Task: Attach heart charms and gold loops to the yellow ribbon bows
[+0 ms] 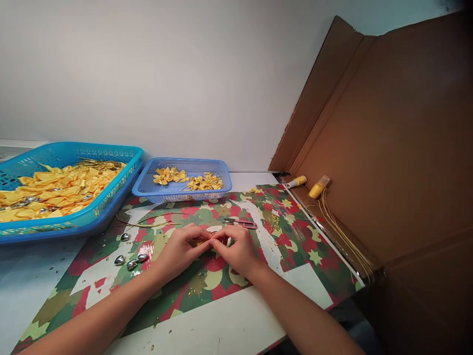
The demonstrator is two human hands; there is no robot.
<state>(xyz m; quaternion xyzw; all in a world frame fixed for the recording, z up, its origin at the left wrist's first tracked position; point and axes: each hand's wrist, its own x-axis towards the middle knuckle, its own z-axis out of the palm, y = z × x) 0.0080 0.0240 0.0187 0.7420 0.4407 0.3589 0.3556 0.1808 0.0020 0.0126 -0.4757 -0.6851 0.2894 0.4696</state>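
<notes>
My left hand [186, 245] and my right hand [237, 246] meet fingertip to fingertip above the patterned mat [212, 281]. Both are closed in a pinch. A small yellow ribbon piece [197, 242] shows between the left thumb and fingers, mostly hidden by them. What the right fingertips pinch is too small and covered to make out. Just beyond the right hand lie pink-handled thread snips [246, 224]. Gold cords [155, 224] lie past the left hand. Several silver heart-shaped beads [132, 265] rest left of the left wrist.
A turquoise basket [135, 154] heaped with yellow ribbon bows [66, 190] stands at left. Beside it, a smaller blue basket [142, 190] holds more bows [205, 182]. Yellow thread spools [317, 190] and hanging cords [349, 241] are by the cardboard wall [399, 148] at right.
</notes>
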